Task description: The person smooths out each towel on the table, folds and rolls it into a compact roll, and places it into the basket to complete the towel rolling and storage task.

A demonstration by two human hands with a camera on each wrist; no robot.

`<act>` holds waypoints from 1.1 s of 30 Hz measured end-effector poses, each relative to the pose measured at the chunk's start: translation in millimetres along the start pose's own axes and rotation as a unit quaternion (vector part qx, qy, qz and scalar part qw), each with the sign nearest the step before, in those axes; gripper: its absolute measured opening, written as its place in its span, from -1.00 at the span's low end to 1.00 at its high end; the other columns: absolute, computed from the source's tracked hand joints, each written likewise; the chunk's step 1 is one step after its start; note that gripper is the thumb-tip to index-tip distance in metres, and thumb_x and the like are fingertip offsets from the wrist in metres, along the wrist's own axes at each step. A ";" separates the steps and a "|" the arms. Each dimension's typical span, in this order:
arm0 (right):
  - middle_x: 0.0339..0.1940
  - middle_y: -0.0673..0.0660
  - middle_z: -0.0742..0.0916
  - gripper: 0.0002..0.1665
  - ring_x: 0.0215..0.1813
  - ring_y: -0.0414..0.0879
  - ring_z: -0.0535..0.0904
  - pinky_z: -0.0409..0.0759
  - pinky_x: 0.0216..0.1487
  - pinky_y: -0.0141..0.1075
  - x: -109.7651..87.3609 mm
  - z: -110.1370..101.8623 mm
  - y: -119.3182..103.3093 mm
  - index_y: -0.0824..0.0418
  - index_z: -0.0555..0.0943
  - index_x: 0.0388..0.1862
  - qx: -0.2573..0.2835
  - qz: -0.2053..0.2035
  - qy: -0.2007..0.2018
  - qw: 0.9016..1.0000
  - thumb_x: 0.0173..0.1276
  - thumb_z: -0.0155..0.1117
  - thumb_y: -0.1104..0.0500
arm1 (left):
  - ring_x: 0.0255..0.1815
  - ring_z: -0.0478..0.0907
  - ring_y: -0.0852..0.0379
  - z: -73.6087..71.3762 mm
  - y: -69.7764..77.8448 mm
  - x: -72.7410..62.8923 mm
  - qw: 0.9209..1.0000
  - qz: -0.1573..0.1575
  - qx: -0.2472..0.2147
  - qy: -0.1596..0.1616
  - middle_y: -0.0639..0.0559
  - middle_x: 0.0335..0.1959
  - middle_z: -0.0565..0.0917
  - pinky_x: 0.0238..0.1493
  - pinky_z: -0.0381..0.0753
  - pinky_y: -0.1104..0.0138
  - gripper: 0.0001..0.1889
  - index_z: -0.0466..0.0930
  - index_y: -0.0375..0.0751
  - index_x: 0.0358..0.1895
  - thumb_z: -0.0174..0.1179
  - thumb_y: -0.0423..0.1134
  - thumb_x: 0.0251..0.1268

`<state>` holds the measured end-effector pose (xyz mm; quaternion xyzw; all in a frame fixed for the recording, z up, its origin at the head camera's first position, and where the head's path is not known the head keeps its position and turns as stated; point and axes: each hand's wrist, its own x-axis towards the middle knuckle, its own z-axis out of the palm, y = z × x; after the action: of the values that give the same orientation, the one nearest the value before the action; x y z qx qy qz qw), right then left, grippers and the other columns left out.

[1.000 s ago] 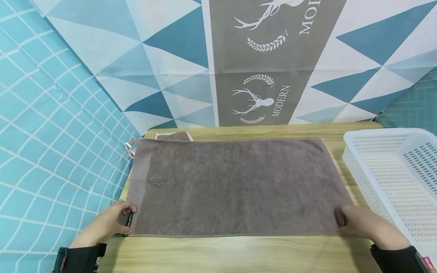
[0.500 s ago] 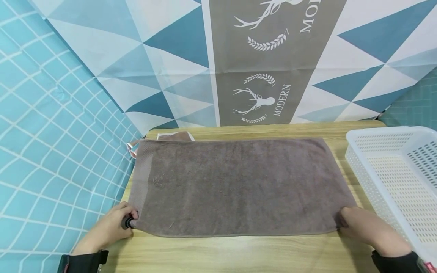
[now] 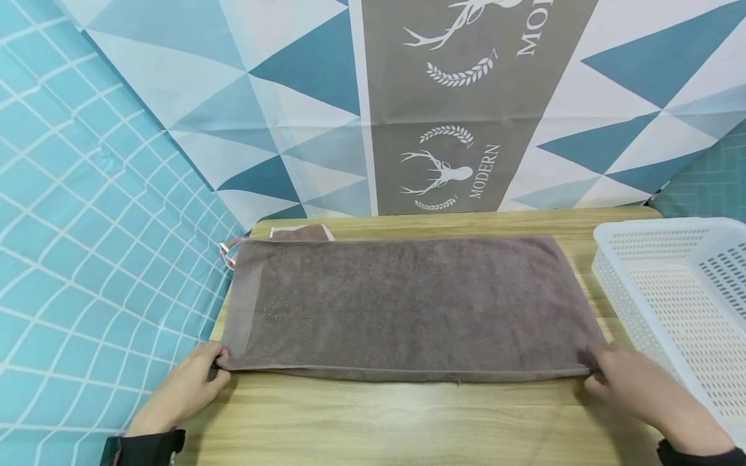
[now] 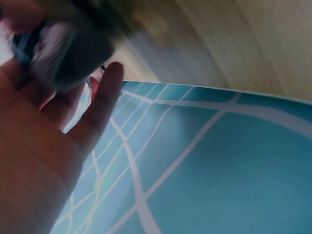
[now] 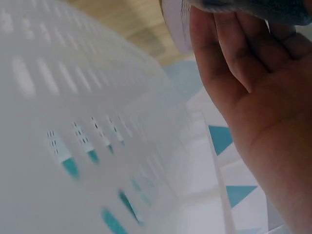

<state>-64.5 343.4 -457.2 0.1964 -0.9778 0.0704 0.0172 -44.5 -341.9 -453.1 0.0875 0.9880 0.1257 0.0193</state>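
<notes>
A grey-brown towel [image 3: 408, 304] lies spread across the wooden table [image 3: 396, 427], its near edge turned up in a narrow strip. At its near left corner my left hand [image 3: 186, 388] pinches the cloth. My right hand [image 3: 641, 395] grips the near right corner. In the left wrist view, a blurred bunch of towel [image 4: 73, 53] sits by the fingers of the left hand [image 4: 44, 146]. The right wrist view has the right hand [image 5: 263, 97] with curled fingers under the towel's dark edge [image 5: 273, 9].
A white perforated plastic basket [image 3: 635, 272] stands to the right, close to my right hand. Behind the towel, a brown cloth with a white border [image 3: 300, 233] pokes out at the far left. A blue checked sheet [image 3: 105, 259] rises along the left side.
Both hands have moved the towel's near edge away from me, raising and folding it over. Earlier that edge lay flat and nearer. A dark tag showed at the left corner.
</notes>
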 end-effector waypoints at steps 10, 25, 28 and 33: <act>-0.42 0.09 0.67 -0.67 -0.35 0.10 0.58 0.59 -0.37 0.02 -0.7 -14.5 0.7 0.26 0.55 -0.33 -0.051 -0.061 0.085 0.993 -0.15 0.40 0.41 | -0.42 0.38 0.18 -8.3 -3.9 -5.1 0.999 0.029 0.026 0.020 0.16 -0.46 0.45 -0.39 0.37 0.30 -0.63 0.40 -0.07 -0.43 0.42 -0.52 -0.05; -0.46 0.12 0.69 -0.63 -0.44 0.04 0.58 0.61 -0.46 -0.09 -7.5 -35.0 -5.3 0.25 0.62 -0.43 -0.090 -0.056 0.051 0.993 -0.21 0.49 0.55 | -0.43 0.58 0.13 -47.9 -6.5 -5.2 0.995 -0.053 -0.041 -0.071 -0.12 -0.05 0.73 -0.40 0.47 0.26 -0.71 0.68 -0.16 0.11 0.13 -0.18 0.47; -0.44 0.07 0.70 -0.61 -0.41 0.03 0.59 0.61 -0.45 -0.09 -8.7 -42.8 -7.6 0.20 0.61 -0.43 -0.089 -0.050 0.044 0.994 -0.19 0.48 0.56 | -0.18 0.70 -0.09 -53.6 -5.3 -1.5 0.997 -0.039 -0.031 -0.054 -0.19 -0.05 0.73 -0.27 0.62 0.11 -0.71 0.69 -0.20 0.09 0.13 -0.16 0.48; -0.49 -0.02 0.62 -0.63 -0.42 0.00 0.55 0.59 -0.45 -0.09 -11.0 -56.3 -5.1 0.19 0.61 -0.45 -0.092 -0.054 0.068 0.992 -0.21 0.45 0.55 | -0.44 0.62 0.17 -64.9 -3.9 6.3 0.999 -0.022 -0.002 -0.025 -0.18 -0.14 0.76 -0.47 0.37 0.34 -0.73 0.71 -0.21 0.06 0.13 -0.19 0.48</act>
<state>-52.1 351.0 -401.5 0.2416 -0.9646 -0.0081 0.1054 -55.2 -360.4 -391.4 0.0686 0.9887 0.1249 0.0465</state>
